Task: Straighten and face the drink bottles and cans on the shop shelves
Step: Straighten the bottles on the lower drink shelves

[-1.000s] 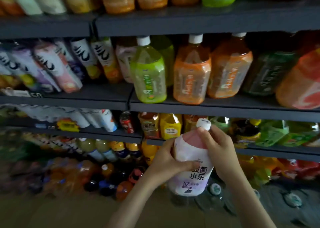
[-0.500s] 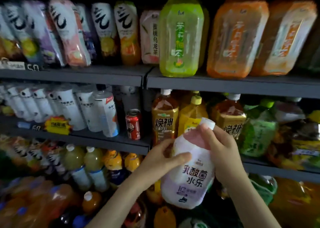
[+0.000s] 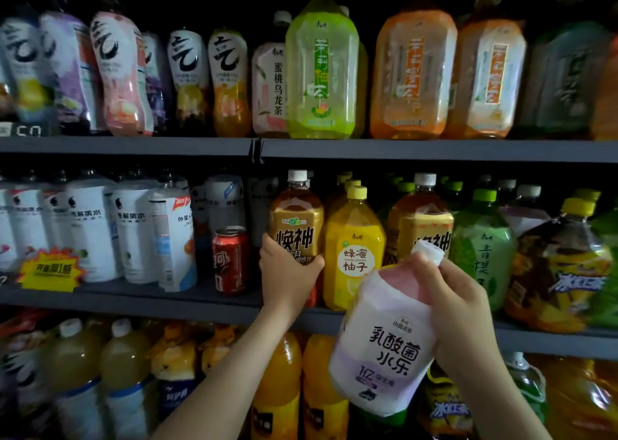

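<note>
Head view: right grip [image 3: 458, 302] clasps the white bottle [image 3: 384, 349] by its neck, tilted, off the middle shelf [image 3: 167, 301]. Left grip [image 3: 287, 272] wraps the brown bottle [image 3: 296, 219] standing there. Full, slick plastic probably handles heavy; a waist hold seems safer.

The left hand [image 3: 288, 274] covers the brown tea bottle's [image 3: 296, 220] lower label; the right hand [image 3: 459, 309] hides the white lactic-drink bottle's [image 3: 384, 356] neck.
</note>
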`<action>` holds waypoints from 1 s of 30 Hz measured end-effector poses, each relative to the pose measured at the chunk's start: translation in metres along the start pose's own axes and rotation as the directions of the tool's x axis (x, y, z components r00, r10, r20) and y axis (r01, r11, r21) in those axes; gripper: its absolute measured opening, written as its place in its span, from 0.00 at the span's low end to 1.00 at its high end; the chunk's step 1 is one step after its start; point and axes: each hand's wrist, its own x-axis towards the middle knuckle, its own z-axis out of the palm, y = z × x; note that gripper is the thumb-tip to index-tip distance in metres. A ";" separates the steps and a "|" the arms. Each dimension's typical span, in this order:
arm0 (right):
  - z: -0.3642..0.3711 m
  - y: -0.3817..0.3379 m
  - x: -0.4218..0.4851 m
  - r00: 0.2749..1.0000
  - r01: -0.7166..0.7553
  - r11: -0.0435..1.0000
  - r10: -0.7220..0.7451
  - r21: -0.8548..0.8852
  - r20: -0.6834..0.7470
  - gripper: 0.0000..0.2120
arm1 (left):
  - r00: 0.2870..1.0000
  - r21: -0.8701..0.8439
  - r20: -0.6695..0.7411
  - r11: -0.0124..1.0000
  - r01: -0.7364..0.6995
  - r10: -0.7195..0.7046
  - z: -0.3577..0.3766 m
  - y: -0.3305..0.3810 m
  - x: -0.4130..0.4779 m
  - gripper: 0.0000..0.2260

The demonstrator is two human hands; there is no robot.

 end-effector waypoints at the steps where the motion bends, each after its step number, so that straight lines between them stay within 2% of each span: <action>1: -0.001 -0.004 0.001 1.000 0.015 1.000 -0.015 -0.004 0.002 0.11 | 1.000 -0.010 -0.005 1.000 -0.005 0.005 -0.001 0.001 0.003 0.42; 4: -0.004 -0.016 0.001 0.998 0.058 0.998 -0.058 -0.011 0.009 0.13 | 1.000 -0.021 0.000 1.000 -0.016 0.016 -0.010 0.003 0.002 0.36; 10: -0.006 -0.018 -0.004 0.997 0.079 0.997 -0.079 0.010 0.006 0.13 | 0.993 -0.014 -0.116 0.999 -0.036 0.034 -0.044 -0.002 -0.036 0.42; 13: -0.002 -0.014 -0.005 0.996 0.086 0.996 -0.086 0.005 0.015 0.15 | 0.997 -0.024 -0.077 1.000 0.008 -0.010 -0.064 -0.001 -0.050 0.42; 16: 0.006 -0.012 -0.007 0.997 0.064 0.998 -0.065 0.029 0.037 0.11 | 0.998 -0.038 -0.006 0.997 0.066 -0.066 -0.081 -0.005 -0.066 0.38; 21: 0.022 -0.004 -0.022 0.992 0.015 0.999 -0.021 0.047 0.128 0.10 | 0.991 -0.020 0.068 0.993 0.118 -0.116 -0.100 -0.018 -0.098 0.33; 30: 0.034 0.021 -0.062 0.958 -0.016 0.999 0.030 -0.051 0.284 0.14 | 0.989 0.076 0.075 0.989 0.125 -0.130 -0.131 -0.041 -0.147 0.37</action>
